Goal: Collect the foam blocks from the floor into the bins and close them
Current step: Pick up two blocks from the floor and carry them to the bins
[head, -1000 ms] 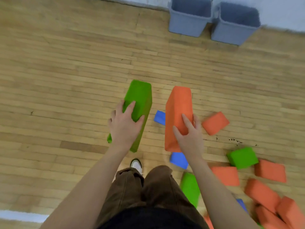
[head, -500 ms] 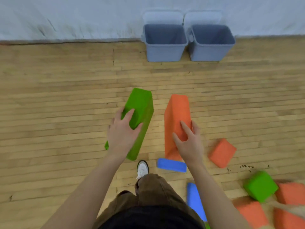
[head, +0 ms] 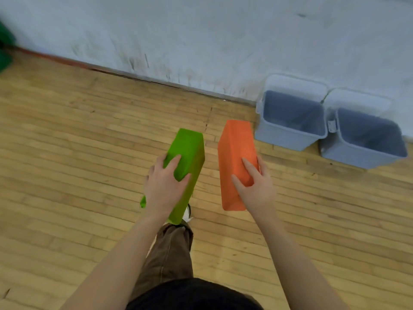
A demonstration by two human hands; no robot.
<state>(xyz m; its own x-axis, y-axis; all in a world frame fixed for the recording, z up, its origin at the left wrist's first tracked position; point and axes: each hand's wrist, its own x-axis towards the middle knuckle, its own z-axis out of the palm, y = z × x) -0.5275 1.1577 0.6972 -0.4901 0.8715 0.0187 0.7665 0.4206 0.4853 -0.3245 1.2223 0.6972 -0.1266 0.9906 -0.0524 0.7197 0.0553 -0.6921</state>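
Note:
My left hand grips a long green foam block from above, carried off the floor. My right hand grips a long orange foam block the same way, just to the right of the green one. Two grey bins stand side by side against the wall at the upper right, the left bin and the right bin. Both are open, with pale lids tipped back against the wall, and no blocks show inside. The orange block's far end is close to the left bin's near corner.
The wooden floor runs up to a scuffed white wall. A dark green object shows at the far left edge. My trouser leg and white shoe are below the blocks.
I have walked toward the bins with both blocks held. The bins are now larger and to the right. The loose blocks on the floor have dropped out of view.

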